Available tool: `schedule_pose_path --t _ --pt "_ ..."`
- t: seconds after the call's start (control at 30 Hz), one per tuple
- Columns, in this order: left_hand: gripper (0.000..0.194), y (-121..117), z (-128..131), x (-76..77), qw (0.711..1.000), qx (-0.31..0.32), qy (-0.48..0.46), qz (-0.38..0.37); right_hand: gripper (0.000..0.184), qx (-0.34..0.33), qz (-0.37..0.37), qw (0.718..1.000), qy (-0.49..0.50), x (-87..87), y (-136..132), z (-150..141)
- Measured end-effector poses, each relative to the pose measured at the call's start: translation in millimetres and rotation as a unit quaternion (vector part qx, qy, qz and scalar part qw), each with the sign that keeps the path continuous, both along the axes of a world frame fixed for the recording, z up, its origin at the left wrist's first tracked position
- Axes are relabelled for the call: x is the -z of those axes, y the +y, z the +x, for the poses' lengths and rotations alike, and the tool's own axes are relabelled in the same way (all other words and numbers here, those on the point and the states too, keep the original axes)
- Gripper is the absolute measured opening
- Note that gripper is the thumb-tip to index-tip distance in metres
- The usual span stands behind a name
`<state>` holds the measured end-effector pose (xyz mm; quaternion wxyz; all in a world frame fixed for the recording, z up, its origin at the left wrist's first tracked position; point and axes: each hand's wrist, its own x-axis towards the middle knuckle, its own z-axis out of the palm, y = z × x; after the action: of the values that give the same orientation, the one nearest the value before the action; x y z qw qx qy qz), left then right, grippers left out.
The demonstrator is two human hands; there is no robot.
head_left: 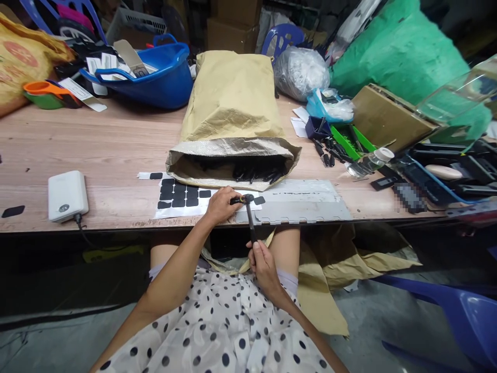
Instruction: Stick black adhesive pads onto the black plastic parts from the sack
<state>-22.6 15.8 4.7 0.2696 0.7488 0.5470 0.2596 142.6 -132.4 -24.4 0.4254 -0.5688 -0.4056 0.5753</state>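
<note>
My right hand (265, 265) is wrapped round the dark handle of a small hammer (251, 220), just past the table's front edge. The hammer's head is over the grey metal plate (298, 209), right by the fingers of my left hand (222, 205). Those fingers pinch a small black part (235, 200) against the plate; its exact kind is too small to tell. Left of it lies a white sheet with rows of black rounded stickers (179, 196). Behind my hands, a yellow woven sack (233, 98) lies with its mouth towards me, several slim black pieces (258, 170) showing inside.
A white power bank (68, 196) with a cable stands at left. Behind it are a blue basin (155, 77) and an orange scoop-like item (48, 88). On the right are a green tray (351, 142), a clear bottle (370, 162), cardboard (392, 116) and a green sack (399, 57).
</note>
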Motion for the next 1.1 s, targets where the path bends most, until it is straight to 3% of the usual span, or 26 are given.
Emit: schedule_pose_path --t 0.27,0.43,0.6,0.67,0.73,0.83,0.93,1.0,1.1 --pt "0.016 -0.8 1.4 4.0 1.0 0.001 0.012 0.026 0.054 0.125 -0.035 0.987 0.098 4.0 4.5 0.9" --pt "0.014 -1.6 -2.2 2.4 0.998 0.028 -0.006 0.057 0.053 0.126 -0.047 0.981 0.137 8.2 8.5 5.5" --pt "0.018 -47.7 -11.2 -13.6 0.984 0.118 -0.077 0.106 0.054 0.09 -0.061 0.99 0.09 -1.0 10.4 26.7" --pt "0.02 -74.4 -13.8 -13.3 0.978 0.168 -0.089 0.09 0.058 0.094 -0.068 0.991 0.064 -6.9 12.1 38.5" --pt "0.02 -96.0 -14.6 -5.3 0.98 0.178 -0.057 0.062 0.06 0.113 -0.067 0.991 0.036 -12.1 14.9 50.0" --pt "0.018 -111.6 -13.0 14.6 0.99 0.129 0.064 0.002 0.06 0.129 -0.06 0.99 0.002 -16.7 19.9 62.3" --pt "0.013 -111.9 -9.9 23.5 0.975 0.093 0.18 -0.09 0.063 0.135 -0.056 0.989 -0.012 -17.5 23.0 65.4" --pt "0.012 -107.5 -6.6 15.3 0.968 0.107 0.186 -0.132 0.064 0.133 -0.051 0.99 -0.016 -17.0 23.7 63.3" --pt "0.016 -90.2 2.0 -11.9 0.975 0.154 0.09 -0.136 0.062 0.131 -0.042 0.99 -0.014 -15.5 24.3 58.3"
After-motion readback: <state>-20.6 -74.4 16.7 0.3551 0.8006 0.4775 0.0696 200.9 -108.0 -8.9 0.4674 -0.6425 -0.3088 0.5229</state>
